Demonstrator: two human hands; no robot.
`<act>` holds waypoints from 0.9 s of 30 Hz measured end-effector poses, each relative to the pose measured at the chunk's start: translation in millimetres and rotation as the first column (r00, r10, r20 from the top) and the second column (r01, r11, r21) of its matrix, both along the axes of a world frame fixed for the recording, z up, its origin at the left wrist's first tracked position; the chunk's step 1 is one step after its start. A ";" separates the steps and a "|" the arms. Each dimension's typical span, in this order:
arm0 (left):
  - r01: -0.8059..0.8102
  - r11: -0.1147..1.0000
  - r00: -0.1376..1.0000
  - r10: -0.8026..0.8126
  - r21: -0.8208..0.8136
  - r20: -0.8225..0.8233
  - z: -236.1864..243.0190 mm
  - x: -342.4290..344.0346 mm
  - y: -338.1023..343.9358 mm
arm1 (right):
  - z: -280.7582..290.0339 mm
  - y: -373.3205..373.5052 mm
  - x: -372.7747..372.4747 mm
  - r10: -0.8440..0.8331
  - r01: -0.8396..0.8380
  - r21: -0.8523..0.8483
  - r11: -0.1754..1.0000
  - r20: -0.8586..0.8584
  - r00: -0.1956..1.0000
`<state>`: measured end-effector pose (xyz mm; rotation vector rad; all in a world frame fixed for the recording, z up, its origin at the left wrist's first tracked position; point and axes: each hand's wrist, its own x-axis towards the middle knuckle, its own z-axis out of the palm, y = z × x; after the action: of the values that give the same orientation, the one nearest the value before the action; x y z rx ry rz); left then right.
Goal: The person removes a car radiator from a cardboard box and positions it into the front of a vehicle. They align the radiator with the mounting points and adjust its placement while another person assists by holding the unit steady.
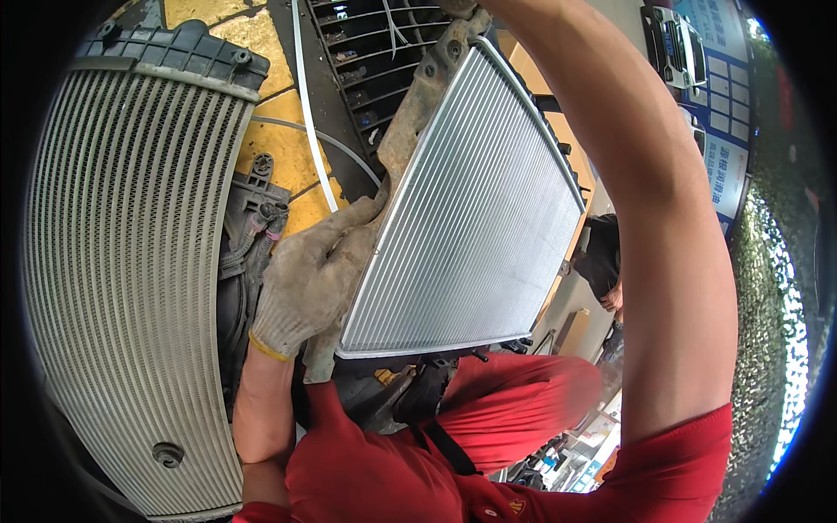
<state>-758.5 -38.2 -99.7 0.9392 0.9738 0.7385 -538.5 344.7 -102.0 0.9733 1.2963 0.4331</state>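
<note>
Okay, far left of both hands was a large grey finned radiator (pixel 131 288), with a black plastic tank (pixel 170 52) across its top. Between it and the left hand sat a black plastic bracket (pixel 247 212). A white strip (pixel 307 105) ran down toward that hand from above. Left hand (pixel 314 275), gloved, was closed round a rusty metal rail (pixel 405 148); a slatted grate (pixel 370 65) lay beyond it. Just right of the left hand was the silver core (pixel 462 218), tilted, its left edge along the rail; couldn't tell if the two were fastened. Right hand (pixel 457 7) was at the rail's upper end, mostly cut off, so its grip couldn't be told. Below the core, a red-clad knee (pixel 562 383). Likely trouble: a glove slipping on the rusty metal could let the core tip and land on its black stubs (pixel 516 345), maybe cracking them; a rail twisting inward could crush the thin fins (pixel 488 279).
</note>
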 end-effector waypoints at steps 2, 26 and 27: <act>0.004 0.999 0.999 -0.003 -0.037 0.032 -2.4 0.9 -1.4 | -1.3 2.7 -1.1 0.002 -0.001 -0.004 1.000 0.009 1.000; 0.026 0.990 0.975 0.006 -0.140 0.220 -14.9 2.3 -6.3 | 13.4 0.7 -16.0 0.091 -0.093 -0.041 0.995 -0.027 0.995; 0.013 0.993 0.970 0.016 -0.114 0.243 -16.2 2.9 -6.8 | 13.1 0.7 -16.0 0.087 -0.088 -0.035 0.996 -0.021 0.996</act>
<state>-755.6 -45.0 -115.9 0.7277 0.7913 0.7711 -554.6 345.4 -88.9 0.8948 1.3640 0.4666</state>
